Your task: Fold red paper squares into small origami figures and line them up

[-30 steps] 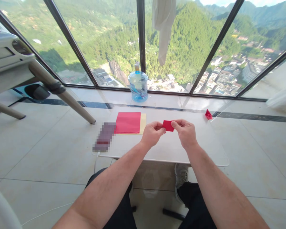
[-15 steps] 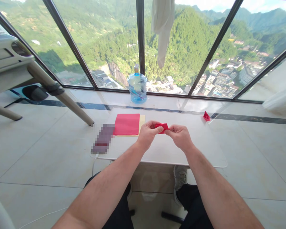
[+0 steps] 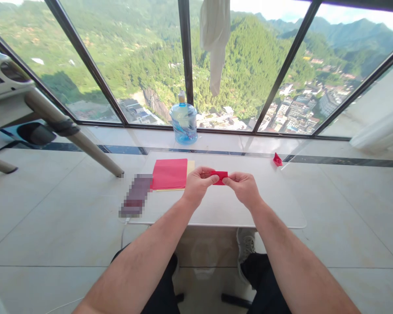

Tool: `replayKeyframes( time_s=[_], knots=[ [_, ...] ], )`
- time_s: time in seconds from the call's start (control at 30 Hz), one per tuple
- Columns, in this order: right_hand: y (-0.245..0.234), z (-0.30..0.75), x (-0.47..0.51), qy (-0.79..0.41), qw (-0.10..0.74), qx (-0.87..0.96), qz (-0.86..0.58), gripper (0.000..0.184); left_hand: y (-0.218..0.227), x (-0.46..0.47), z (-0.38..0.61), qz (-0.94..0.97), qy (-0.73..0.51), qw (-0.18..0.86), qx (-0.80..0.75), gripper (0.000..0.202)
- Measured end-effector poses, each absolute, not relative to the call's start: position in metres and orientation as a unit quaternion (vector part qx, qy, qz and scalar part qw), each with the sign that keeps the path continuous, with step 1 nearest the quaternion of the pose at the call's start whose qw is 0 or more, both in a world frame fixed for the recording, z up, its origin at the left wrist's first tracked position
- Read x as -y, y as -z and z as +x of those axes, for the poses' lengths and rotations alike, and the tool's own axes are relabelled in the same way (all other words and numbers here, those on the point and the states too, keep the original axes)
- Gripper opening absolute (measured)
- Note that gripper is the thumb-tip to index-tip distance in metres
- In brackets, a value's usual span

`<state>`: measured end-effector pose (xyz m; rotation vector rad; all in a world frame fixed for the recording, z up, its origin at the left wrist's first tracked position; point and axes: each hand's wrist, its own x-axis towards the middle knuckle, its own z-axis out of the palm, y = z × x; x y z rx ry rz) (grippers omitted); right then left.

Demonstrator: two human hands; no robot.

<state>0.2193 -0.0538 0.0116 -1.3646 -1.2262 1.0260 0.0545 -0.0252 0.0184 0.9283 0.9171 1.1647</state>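
A small folded piece of red paper (image 3: 220, 177) is held above the low white table (image 3: 262, 200). My left hand (image 3: 200, 182) pinches its left end, thumb in front and fingers behind. At its right end, my right hand (image 3: 243, 186) grips it between thumb and fingers. Just left of my left hand lies a stack of red paper sheets (image 3: 169, 174), with yellow paper (image 3: 190, 167) showing underneath. A small folded red paper figure (image 3: 277, 159) sits at the table's far right corner.
A pixelated phone-like object (image 3: 136, 195) with a white cable (image 3: 122, 235) lies at the table's left. A blue water jug (image 3: 184, 122) stands behind the table by the windows. A beige metal leg (image 3: 94, 150) slants down at the left.
The folded red paper has turned slightly and now lies more level between my hands. Both hands still grip it. The whole view has shifted a little.
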Motion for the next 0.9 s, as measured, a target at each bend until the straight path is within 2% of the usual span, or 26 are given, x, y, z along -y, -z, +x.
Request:
replayKeyframes(
  time_s=[0.13,0.5,0.6,0.9],
  knots=[
    [-0.0104,0.2187,0.0545,-0.414,0.501,0.500,-0.573,0.028,-0.0139,0.0243,0.0571,0.365,-0.527,0.666,-0.382,0.033],
    [-0.0131,0.2107,0.0567,-0.406,0.453,0.541,-0.581,0.027,-0.0172,0.0209,0.0530,0.395,-0.539,0.614,-0.420,0.020],
    [-0.0161,0.2098,0.0579,-0.409,0.464,0.542,-0.570,0.023,-0.0195,0.0215,0.0516,0.433,-0.516,0.602,-0.429,0.020],
    [-0.0162,0.2119,0.0577,-0.403,0.480,0.521,-0.580,0.026,-0.0173,0.0236,0.0548,0.452,-0.504,0.603,-0.421,0.019]
  ],
)
